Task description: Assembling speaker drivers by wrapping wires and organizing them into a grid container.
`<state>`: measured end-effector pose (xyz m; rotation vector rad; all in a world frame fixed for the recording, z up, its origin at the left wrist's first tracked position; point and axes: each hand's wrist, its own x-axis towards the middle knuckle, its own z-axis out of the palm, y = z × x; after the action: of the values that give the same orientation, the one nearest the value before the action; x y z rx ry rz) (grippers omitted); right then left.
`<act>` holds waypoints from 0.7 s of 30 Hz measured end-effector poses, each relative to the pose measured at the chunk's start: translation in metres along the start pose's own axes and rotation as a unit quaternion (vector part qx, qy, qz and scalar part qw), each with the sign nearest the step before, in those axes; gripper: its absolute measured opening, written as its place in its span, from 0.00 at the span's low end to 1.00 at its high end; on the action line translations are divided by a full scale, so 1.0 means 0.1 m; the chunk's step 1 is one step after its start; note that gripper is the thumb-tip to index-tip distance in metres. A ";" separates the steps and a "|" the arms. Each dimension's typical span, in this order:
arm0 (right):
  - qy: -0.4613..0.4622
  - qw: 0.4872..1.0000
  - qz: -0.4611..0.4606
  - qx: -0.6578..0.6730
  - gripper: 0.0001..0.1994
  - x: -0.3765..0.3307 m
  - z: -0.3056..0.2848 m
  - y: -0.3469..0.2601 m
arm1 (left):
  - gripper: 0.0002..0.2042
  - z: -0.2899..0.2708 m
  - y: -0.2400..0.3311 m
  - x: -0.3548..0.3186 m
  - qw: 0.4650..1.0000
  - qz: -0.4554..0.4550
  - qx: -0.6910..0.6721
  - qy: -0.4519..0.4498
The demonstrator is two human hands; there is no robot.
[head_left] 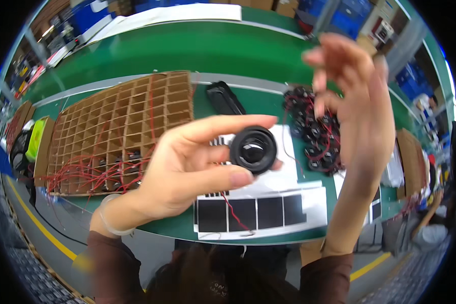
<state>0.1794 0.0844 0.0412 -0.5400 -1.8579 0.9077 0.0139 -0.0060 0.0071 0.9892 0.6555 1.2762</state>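
Between the fingers and thumb of my left hand [180,159] is a small round black speaker [253,150], its shiny domed face turned up. A thin red wire [231,212] hangs below that hand over the white sheets. My right hand [357,96] is raised at the right, somewhat blurred, with fingers apart and nothing seen in them. It partly covers a pile of black speakers [309,126] with tangled red wires. A sheet with several black squares [270,212] lies under the held speaker, near the front edge.
At the left, a cardboard divider grid [121,111] holds several parts with red wires [91,172] in its near cells. A black oblong object [225,98] lies behind my left hand on the green table [202,50]. Cardboard boxes [413,162] stand at the right.
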 end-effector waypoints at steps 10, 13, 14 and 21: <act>-0.097 0.920 0.123 -0.358 0.05 -0.95 -0.61 0.12 | 0.19 0.04 -0.40 -0.06 0.988 -0.117 0.062 -0.084; -0.088 0.879 0.226 -0.410 0.06 -1.57 -0.69 0.28 | 0.18 0.13 -0.47 -0.03 0.976 -0.160 0.115 -0.093; -0.096 0.884 0.215 -0.404 0.07 -1.71 -0.66 0.34 | 0.17 0.11 -0.53 -0.03 0.963 -0.162 0.170 -0.131; -0.065 0.915 0.210 -0.339 0.06 -1.96 -0.46 0.40 | 0.12 0.07 -0.95 -0.07 0.944 -0.234 0.164 -0.166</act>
<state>0.3057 -0.0106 -0.0895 -1.3748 -2.2139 0.5401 0.0633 -0.0140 -0.0739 1.1984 0.7922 0.5741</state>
